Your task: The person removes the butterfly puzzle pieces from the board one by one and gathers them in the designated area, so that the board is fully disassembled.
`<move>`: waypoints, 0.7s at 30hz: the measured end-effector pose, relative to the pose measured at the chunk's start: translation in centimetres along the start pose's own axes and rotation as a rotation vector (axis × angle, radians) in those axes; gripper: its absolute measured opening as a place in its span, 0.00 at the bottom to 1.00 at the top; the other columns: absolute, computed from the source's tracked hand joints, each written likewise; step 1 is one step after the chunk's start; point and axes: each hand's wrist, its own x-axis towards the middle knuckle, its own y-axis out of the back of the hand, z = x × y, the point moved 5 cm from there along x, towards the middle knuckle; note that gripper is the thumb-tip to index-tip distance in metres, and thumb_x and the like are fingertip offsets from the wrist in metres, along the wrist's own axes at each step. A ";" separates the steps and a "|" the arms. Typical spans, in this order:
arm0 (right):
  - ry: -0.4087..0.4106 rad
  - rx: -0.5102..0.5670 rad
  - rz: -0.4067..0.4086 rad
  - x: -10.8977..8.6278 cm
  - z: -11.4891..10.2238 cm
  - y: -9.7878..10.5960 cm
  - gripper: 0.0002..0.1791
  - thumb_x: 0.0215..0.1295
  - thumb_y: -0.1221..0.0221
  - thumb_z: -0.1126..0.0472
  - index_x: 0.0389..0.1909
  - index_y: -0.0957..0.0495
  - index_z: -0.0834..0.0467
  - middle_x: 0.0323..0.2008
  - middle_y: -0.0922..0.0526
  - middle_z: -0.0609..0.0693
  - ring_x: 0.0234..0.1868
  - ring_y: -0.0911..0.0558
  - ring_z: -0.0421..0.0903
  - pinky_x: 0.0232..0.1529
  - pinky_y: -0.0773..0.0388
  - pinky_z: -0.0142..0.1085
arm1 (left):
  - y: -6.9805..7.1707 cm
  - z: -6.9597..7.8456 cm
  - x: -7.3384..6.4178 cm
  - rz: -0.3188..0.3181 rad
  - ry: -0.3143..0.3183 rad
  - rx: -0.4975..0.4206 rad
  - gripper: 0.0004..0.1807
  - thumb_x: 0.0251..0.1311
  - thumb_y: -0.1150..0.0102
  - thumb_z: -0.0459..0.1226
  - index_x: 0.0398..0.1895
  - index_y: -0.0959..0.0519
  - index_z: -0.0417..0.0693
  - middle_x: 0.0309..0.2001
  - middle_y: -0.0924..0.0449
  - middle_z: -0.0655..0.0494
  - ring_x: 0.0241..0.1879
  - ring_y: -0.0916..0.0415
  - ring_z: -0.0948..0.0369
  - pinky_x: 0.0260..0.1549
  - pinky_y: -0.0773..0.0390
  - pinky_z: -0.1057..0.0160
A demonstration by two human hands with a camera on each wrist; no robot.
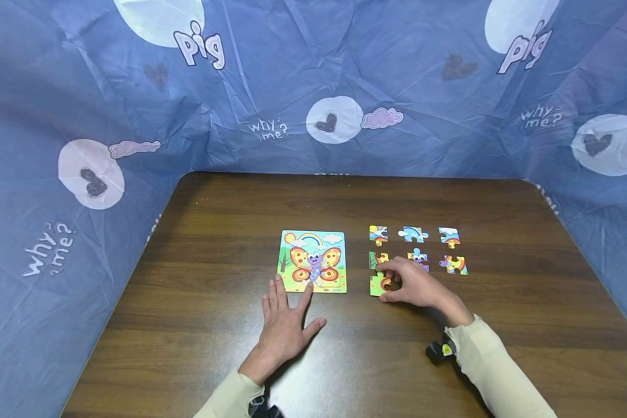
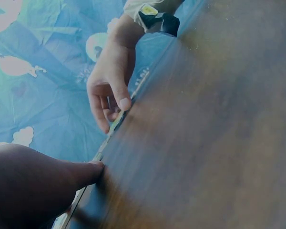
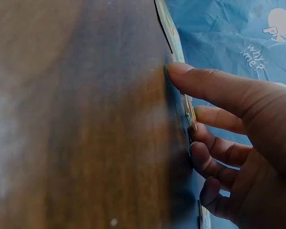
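In the head view my left hand [image 1: 283,328] lies with fingers spread, its fingertips on the lower edge of a square butterfly picture board [image 1: 339,244]. Right of that board, my right hand [image 1: 415,283] pinches a green jigsaw piece [image 1: 377,285] with a red-orange patch, thumb at its lower edge and index finger at its upper edge. The right wrist view shows the thumb [image 3: 181,69] and curled fingers at the thin piece [image 3: 188,110], seen edge-on. Directly above it lies a jigsaw piece [image 1: 373,259], partly covered by the fingers.
A top row holds a sun piece [image 1: 377,232], a rainbow piece [image 1: 413,233] and a cloud piece [image 1: 449,234]. Below them are a purple piece [image 1: 420,255], partly behind the right hand, and a yellow-red piece [image 1: 456,265]. A blue printed cloth [image 1: 292,69] hangs around the brown table [image 1: 230,197].
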 end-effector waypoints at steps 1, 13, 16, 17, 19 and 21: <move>0.001 -0.002 -0.002 0.0 0.0 0.0 0.31 0.48 0.23 0.53 0.53 0.18 0.61 0.34 0.20 0.47 0.36 0.25 0.39 0.38 0.28 0.31 | 0.0 0.0 0.0 0.000 0.000 0.000 0.40 0.64 0.43 0.58 0.76 0.37 0.53 0.75 0.65 0.17 0.77 0.64 0.27 0.73 0.56 0.28; -0.005 0.034 -0.027 -0.5 -0.1 -0.3 0.31 0.48 0.23 0.53 0.54 0.19 0.59 0.37 0.21 0.46 0.39 0.26 0.39 0.40 0.28 0.31 | 0.0 -0.1 0.0 -0.010 0.011 0.003 0.40 0.64 0.43 0.58 0.76 0.38 0.54 0.75 0.66 0.18 0.77 0.65 0.27 0.73 0.56 0.29; -0.011 0.036 -0.034 -0.5 0.0 -0.3 0.32 0.48 0.23 0.53 0.55 0.19 0.60 0.38 0.20 0.47 0.40 0.25 0.39 0.41 0.28 0.31 | 0.1 -0.1 0.0 -0.011 0.012 0.009 0.40 0.64 0.43 0.59 0.76 0.38 0.54 0.75 0.66 0.18 0.77 0.65 0.27 0.73 0.56 0.29; -0.012 0.036 -0.037 -0.6 0.0 -0.4 0.32 0.48 0.23 0.53 0.55 0.19 0.60 0.38 0.20 0.47 0.40 0.25 0.40 0.41 0.28 0.31 | 0.1 0.0 0.0 -0.011 0.012 0.011 0.40 0.64 0.43 0.59 0.76 0.38 0.54 0.75 0.66 0.18 0.77 0.65 0.27 0.73 0.56 0.29; -0.016 0.036 -0.043 -0.6 0.0 -0.4 0.33 0.48 0.23 0.52 0.55 0.19 0.60 0.38 0.20 0.47 0.40 0.25 0.40 0.42 0.28 0.32 | 0.1 0.0 0.0 -0.012 0.011 0.014 0.41 0.64 0.43 0.59 0.76 0.38 0.54 0.75 0.65 0.18 0.77 0.64 0.27 0.73 0.56 0.29; -0.019 0.033 -0.047 -0.6 0.0 -0.4 0.33 0.48 0.23 0.52 0.55 0.19 0.60 0.38 0.20 0.47 0.41 0.25 0.40 0.42 0.28 0.32 | 0.1 0.0 0.0 -0.012 0.010 0.016 0.41 0.64 0.43 0.59 0.76 0.38 0.54 0.75 0.65 0.18 0.77 0.64 0.27 0.73 0.56 0.29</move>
